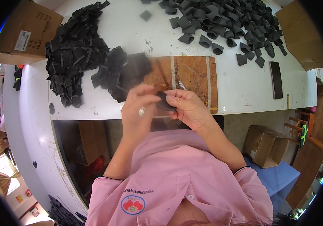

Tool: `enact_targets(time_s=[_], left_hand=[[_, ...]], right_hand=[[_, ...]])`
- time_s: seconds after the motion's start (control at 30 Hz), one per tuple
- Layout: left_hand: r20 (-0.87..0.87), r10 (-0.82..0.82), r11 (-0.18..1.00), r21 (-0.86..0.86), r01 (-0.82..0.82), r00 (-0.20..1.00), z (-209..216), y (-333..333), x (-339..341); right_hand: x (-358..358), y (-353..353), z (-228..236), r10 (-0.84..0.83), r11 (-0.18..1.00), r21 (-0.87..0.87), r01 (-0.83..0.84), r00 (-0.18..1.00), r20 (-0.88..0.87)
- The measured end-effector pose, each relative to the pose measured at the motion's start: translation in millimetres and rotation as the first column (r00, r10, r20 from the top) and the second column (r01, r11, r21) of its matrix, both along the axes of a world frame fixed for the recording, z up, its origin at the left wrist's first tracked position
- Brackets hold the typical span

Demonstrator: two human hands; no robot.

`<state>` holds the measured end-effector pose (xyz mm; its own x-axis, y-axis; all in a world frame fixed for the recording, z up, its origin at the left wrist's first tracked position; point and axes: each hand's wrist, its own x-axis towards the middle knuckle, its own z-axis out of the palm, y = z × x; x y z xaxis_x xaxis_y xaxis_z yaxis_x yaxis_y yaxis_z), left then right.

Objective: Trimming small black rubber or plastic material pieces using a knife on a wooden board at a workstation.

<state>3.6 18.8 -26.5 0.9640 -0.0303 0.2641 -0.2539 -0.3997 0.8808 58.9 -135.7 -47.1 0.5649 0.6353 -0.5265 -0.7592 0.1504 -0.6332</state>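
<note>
Over the table's front edge, my right hand [189,109] pinches a small black fabric-like piece [165,101] between thumb and fingers. My left hand [139,107] is raised beside it, fingertips close to the piece's left side. Motion smears those left fingers, so whether they grip it I cannot tell. Just beyond the hands lies a brown worn board [195,77] with pale strips across it. A loose heap of flat black pieces [120,73] overlaps the board's left part.
A larger pile of flat black pieces [78,52] covers the table's left. Short black tube-shaped sleeves [221,19] are heaped at the far right, near a dark phone [276,80]. Cardboard boxes [29,34] flank the white table [127,30]. An open carton [267,147] sits lower right.
</note>
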Motion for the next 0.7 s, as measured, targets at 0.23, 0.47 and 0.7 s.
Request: enact_targets(time_s=[0.23, 0.47, 0.7], left_hand=[[-0.472, 0.106, 0.594, -0.676, -0.437, 0.875, 11.3, -22.5, -11.5], [-0.429, 0.197, 0.7, -0.568, -0.433, 0.882, 13.3, -28.8, -6.7], [0.023, 0.467, 0.883, 0.04, -0.467, 0.884, 10.5, -40.1, -5.9]], right_hand=[[-5.2, -0.3, 5.7, -0.233, 0.955, 0.165, 0.247, 0.967, -0.102], [-10.4, -1.8, 17.4, -0.026, 0.879, -0.309, 0.364, 0.681, 0.732], [-13.0, 8.5, 26.8, 0.037, 0.839, -0.112, 0.532, 0.15, 0.988]])
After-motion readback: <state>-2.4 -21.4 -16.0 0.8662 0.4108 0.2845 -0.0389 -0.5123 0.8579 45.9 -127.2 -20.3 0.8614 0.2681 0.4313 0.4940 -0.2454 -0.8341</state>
